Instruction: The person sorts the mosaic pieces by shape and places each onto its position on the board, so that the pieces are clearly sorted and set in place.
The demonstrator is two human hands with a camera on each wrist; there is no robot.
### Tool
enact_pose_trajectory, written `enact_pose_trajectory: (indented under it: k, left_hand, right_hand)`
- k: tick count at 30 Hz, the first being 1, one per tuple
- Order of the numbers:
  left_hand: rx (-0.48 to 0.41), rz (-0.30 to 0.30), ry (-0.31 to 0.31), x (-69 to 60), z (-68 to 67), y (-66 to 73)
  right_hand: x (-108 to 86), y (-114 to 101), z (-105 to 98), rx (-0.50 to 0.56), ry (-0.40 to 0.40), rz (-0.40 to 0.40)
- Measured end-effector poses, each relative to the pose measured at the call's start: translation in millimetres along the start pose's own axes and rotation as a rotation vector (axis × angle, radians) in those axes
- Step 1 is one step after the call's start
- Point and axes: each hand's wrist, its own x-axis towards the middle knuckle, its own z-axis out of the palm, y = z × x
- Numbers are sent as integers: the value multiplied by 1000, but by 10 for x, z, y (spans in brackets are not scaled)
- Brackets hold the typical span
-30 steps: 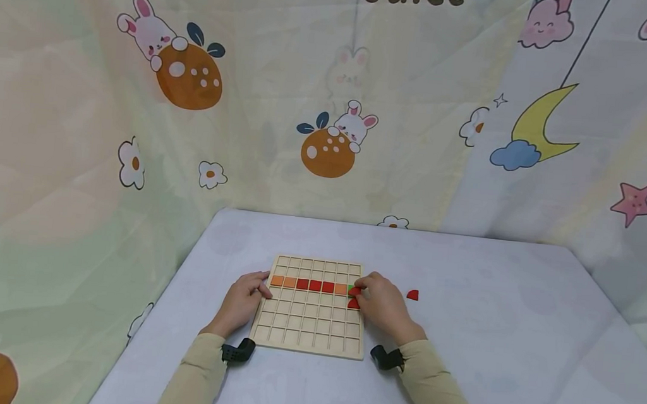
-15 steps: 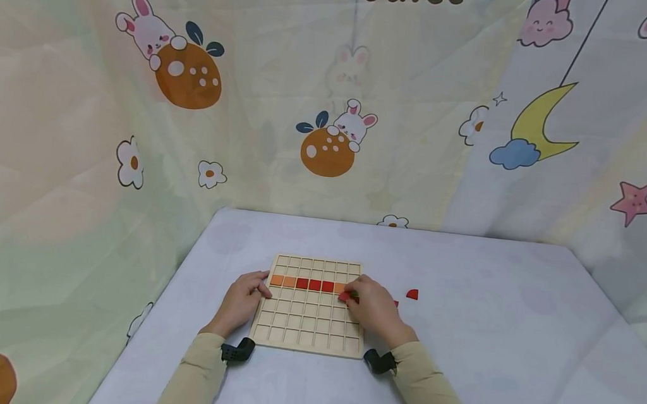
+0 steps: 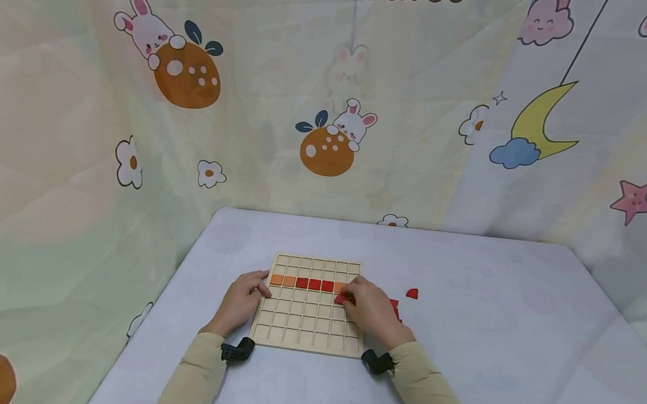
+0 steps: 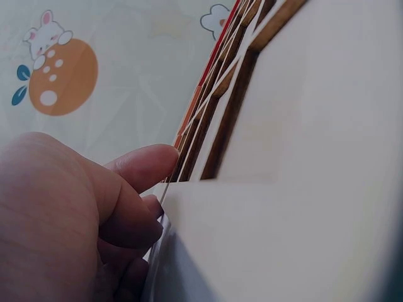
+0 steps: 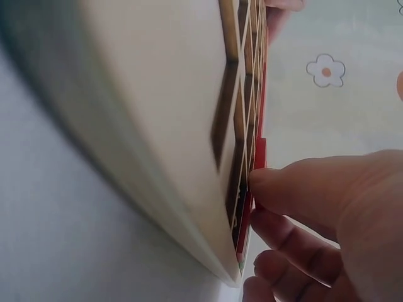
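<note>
A wooden grid board (image 3: 305, 321) lies on the table, with a row of orange squares (image 3: 283, 280) and red squares (image 3: 314, 284) across it. My left hand (image 3: 243, 302) grips the board's left edge; in the left wrist view, the fingers of that hand (image 4: 82, 207) meet the rim. Over the board's right part, my right hand (image 3: 373, 309) pinches a small red piece (image 3: 340, 298) between thumb and finger. The right wrist view has the right hand (image 5: 321, 220) against the red piece (image 5: 260, 154), low over the grid; its exact shape is unclear.
A red quarter-round piece (image 3: 412, 293) lies on the table right of the board. More red pieces (image 3: 394, 304) show just behind the right hand, partly hidden by it. A patterned cloth hangs behind the white table (image 3: 495, 342).
My right hand has moved left, from the board's right edge to over its grid, with the red piece. Red pieces beyond that hand have come into view. My left hand has stayed put.
</note>
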Motion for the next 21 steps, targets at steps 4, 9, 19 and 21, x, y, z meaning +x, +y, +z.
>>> enact_pose_trajectory:
  k: [4, 9, 19, 21]
  left_hand:
    - [-3, 8, -1, -5, 1, -5]
    - [3, 11, -1, -3, 8, -14]
    - [2, -3, 0, 4, 4, -6]
    - [-1, -2, -1, 4, 2, -4]
  right_hand:
    - [-8, 1, 16, -7, -5, -17]
    - [-17, -16, 16, -2, -4, -12]
    - [7, 32, -23, 17, 4, 19]
    - [21, 64, -64, 21, 13, 57]
